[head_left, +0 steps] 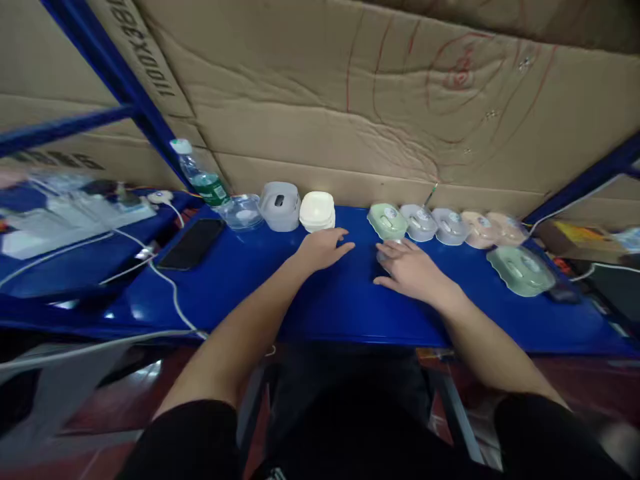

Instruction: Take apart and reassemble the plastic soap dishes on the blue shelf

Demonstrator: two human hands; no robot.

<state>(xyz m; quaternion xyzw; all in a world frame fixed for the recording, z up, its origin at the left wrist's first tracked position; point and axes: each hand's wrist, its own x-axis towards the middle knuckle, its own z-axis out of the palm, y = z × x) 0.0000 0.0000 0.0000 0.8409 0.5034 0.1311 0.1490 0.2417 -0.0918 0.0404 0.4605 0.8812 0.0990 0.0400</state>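
My left hand (325, 251) hovers over the blue table just in front of a stack of cream square containers (317, 210). Its thumb and fingers are apart with nothing between them. A grey translucent container (280, 207) stands left of that stack. My right hand (411, 269) is curled around a small see-through plastic piece (383, 256), whose exact shape is blurred and partly hidden by the fingers. Just beyond that hand a pale green lidded container (387, 221) begins a row with two greyish containers (420, 222) and two peach ones (480, 230).
Near the right end lies a larger green container (521, 270). A clear round bowl (243, 212), a water bottle (204, 177) and a black phone (193, 244) are at the left. A white cable (173, 287) crosses the table's left side. Cardboard (310, 100) walls the back.
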